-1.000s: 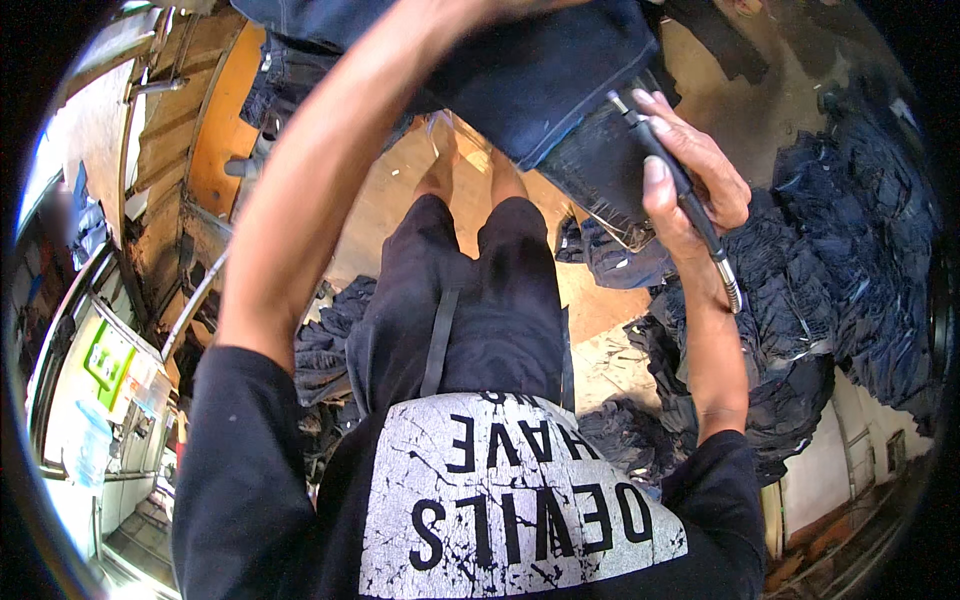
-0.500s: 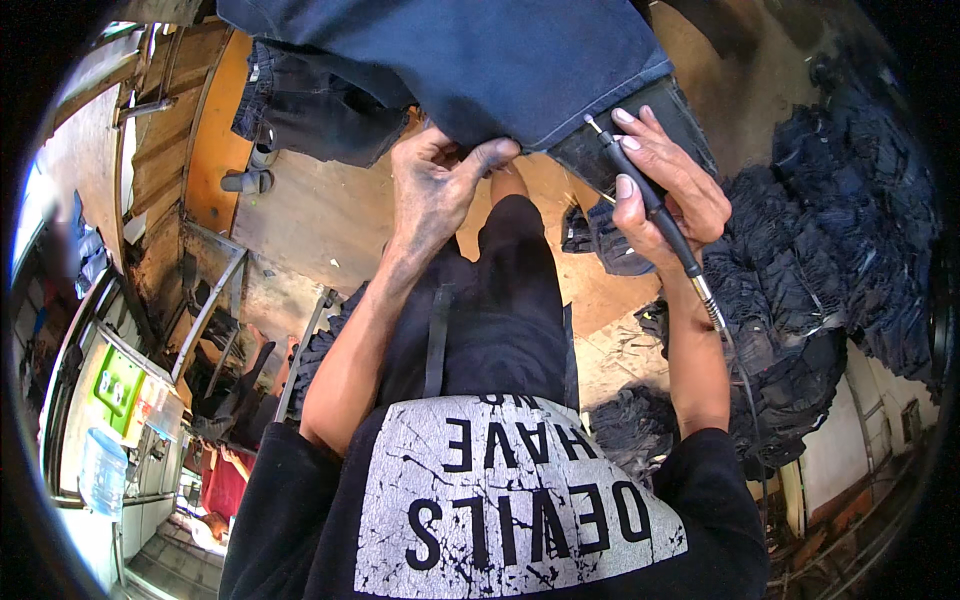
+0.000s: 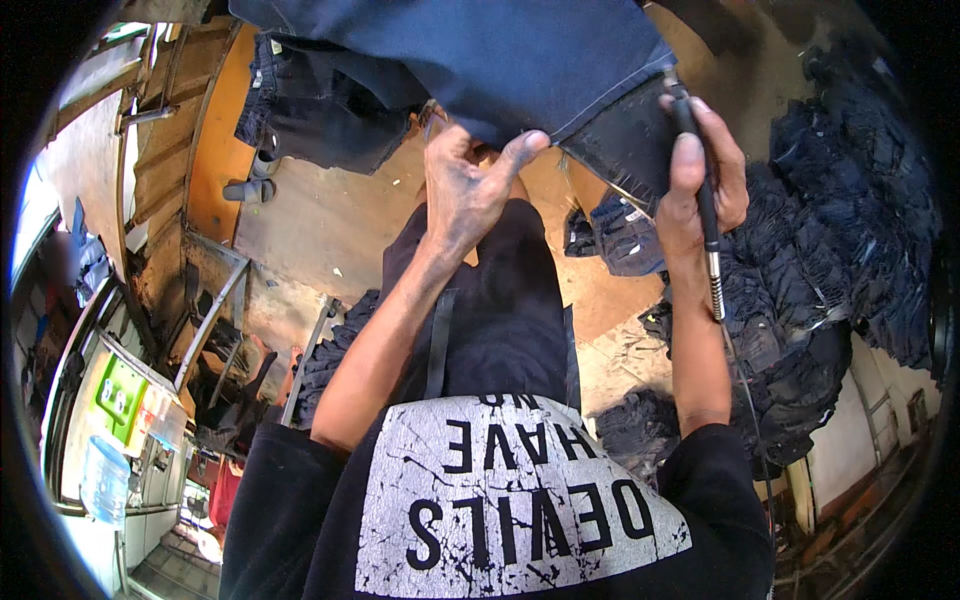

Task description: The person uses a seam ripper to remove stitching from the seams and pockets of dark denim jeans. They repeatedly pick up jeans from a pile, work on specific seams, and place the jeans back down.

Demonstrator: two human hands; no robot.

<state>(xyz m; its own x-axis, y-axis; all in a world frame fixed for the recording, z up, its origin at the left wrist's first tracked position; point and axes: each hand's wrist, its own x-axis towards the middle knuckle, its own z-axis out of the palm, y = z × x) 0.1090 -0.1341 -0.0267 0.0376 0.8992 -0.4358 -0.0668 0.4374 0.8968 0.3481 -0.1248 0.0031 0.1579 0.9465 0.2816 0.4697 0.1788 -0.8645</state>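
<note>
A dark blue denim garment [image 3: 500,60] lies spread in front of me, with a stitched hem along its right edge. My left hand [image 3: 470,190] grips its near edge, thumb stretched along the fabric and the other fingers curled, partly hidden. In my right hand [image 3: 705,175], closed round it, is a black pen-shaped tool [image 3: 707,215] with a slim metal tip, a spring sleeve and a thin cord [image 3: 745,390]. The tool's tip is at the right corner of the hem. A black panel [image 3: 625,145] shows beneath the hem, between my hands.
Dark shorts [image 3: 330,110] lie at the far left, near grey sandals [image 3: 248,190]. A large heap of dark garments [image 3: 840,240] fills the right side. Small folded denim pieces [image 3: 625,235] lie on the brown floor. At the left are a metal frame [image 3: 215,310] and a water bottle [image 3: 105,480].
My right hand has moved up and right with the tool, its tip going from the middle of the hem to its far corner. My left hand has shifted slightly right.
</note>
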